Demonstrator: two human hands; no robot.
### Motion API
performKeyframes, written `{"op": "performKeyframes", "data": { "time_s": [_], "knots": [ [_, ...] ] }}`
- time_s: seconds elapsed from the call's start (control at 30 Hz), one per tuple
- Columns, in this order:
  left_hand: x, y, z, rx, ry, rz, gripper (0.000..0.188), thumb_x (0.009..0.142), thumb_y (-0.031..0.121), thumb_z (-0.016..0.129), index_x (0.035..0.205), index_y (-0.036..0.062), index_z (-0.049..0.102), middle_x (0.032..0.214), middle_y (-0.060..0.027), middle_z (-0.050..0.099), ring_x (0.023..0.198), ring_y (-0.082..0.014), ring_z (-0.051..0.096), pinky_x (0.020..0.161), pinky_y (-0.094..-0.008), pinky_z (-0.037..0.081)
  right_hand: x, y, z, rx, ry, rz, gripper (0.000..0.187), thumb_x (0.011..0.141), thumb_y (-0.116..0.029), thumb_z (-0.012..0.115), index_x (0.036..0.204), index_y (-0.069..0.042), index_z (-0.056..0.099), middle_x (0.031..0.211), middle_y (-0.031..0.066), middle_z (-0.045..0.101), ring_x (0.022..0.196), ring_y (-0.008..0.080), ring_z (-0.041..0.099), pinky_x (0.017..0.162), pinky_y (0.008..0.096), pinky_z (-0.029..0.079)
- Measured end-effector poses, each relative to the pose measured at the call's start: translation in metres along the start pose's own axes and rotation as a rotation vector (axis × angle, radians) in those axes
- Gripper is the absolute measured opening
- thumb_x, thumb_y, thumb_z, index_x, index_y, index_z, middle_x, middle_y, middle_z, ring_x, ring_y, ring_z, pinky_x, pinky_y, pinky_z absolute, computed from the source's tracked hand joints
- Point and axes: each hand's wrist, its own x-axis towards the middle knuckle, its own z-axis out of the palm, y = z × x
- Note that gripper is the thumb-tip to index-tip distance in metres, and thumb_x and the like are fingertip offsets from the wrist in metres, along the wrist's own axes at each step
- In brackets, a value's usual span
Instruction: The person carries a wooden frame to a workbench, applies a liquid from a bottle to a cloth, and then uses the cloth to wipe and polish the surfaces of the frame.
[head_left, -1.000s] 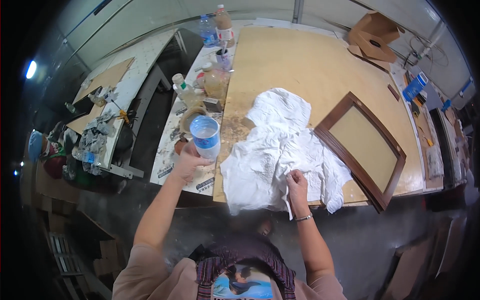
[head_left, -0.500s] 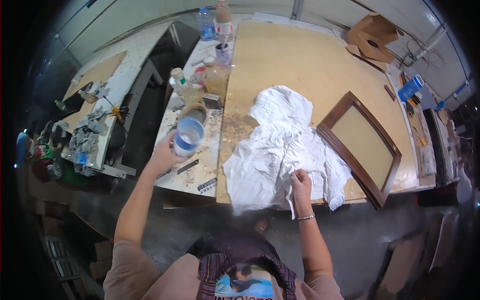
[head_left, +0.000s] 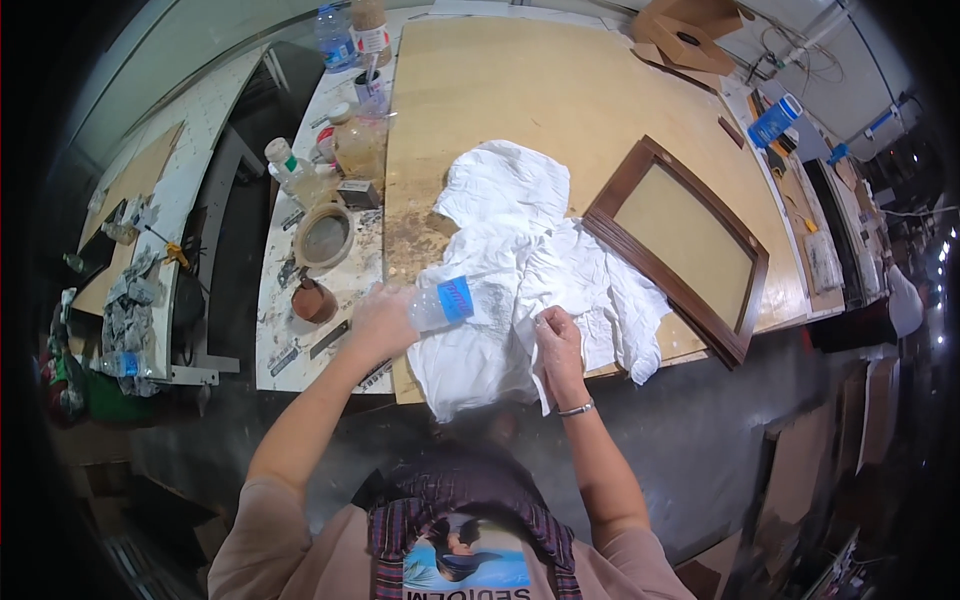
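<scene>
My left hand [head_left: 383,322] is wrapped round a clear plastic bottle [head_left: 432,306] with a blue label. The bottle lies tipped nearly on its side, its labelled end pointing right above a crumpled white cloth [head_left: 505,190]. With closed fingers, my right hand [head_left: 560,345] pinches the near part of that cloth, which spreads over the board's front edge. Just right of the cloth rests a dark brown wooden frame [head_left: 745,325] with a tan panel. Whether liquid leaves the bottle I cannot tell.
Left of the large tan board [head_left: 480,70] stand a round bowl [head_left: 348,225], a reddish-brown pot [head_left: 314,302], a small dark box [head_left: 358,193] and several bottles. A cardboard box [head_left: 665,30] and a blue canister [head_left: 775,120] sit toward the far right.
My left hand has brought the bottle from beside the bowl rightward over the cloth and tipped it sideways. The reddish-brown pot has come into sight. My right hand keeps its grip on the cloth.
</scene>
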Motion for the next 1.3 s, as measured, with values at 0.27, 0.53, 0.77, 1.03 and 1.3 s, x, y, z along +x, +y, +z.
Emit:
{"op": "performKeyframes", "data": {
  "time_s": [0.27,0.53,0.77,1.03,1.3],
  "knots": [
    [0.018,0.018,0.004,0.043,0.002,0.02,0.043,0.074,0.027,0.064,0.114,0.0114,0.062,0.116,-0.0131,0.06,0.115,-0.0331,0.051,0.095,-0.0426,0.044,-0.003,-0.007,-0.001,0.112,-0.018,0.105,0.006,0.086,0.0,0.052,0.085,-0.006,0.053,0.075,-0.0055,0.045,0.069,0.0036,0.039,0.061,0.0183,0.031],
    [0.025,0.035,0.015,-0.169,-0.091,0.052,0.059,0.063,0.016,0.07,0.121,0.0098,0.06,0.121,-0.014,0.06,0.11,-0.0342,0.055,0.096,-0.04,0.044,-0.001,-0.003,-0.009,0.139,-0.034,0.132,0.006,0.088,-0.001,0.051,0.084,-0.006,0.052,0.075,-0.0058,0.045,0.07,0.0028,0.04,0.063,0.0178,0.033],
    [0.027,0.004,0.034,-0.812,-0.18,0.145,0.077,0.049,0.0,0.073,0.125,0.0034,0.057,0.114,-0.0106,0.063,0.103,-0.0211,0.06,0.094,-0.0297,0.044,0.0,-0.002,-0.017,0.139,-0.037,0.15,0.005,0.088,-0.003,0.052,0.084,-0.006,0.052,0.076,-0.0055,0.046,0.071,0.0029,0.039,0.064,0.0182,0.033],
    [0.017,0.031,0.018,-1.122,-0.192,0.087,0.065,0.06,-0.014,0.07,0.122,0.001,0.058,0.112,-0.001,0.061,0.102,-0.0119,0.056,0.091,-0.0272,0.047,0.002,-0.001,-0.021,0.12,-0.077,0.133,0.005,0.088,-0.003,0.052,0.084,-0.005,0.052,0.076,-0.005,0.045,0.071,0.0038,0.038,0.063,0.0192,0.032],
    [0.013,0.04,0.029,-1.34,-0.115,0.158,0.054,0.07,-0.016,0.066,0.121,-0.0006,0.055,0.114,-0.0069,0.059,0.104,-0.0179,0.058,0.081,-0.0338,0.057,0.0,-0.012,-0.02,0.085,-0.085,0.176,0.005,0.087,-0.001,0.05,0.083,-0.004,0.051,0.076,-0.0043,0.046,0.07,0.0045,0.038,0.062,0.0199,0.032]
  ]
}}
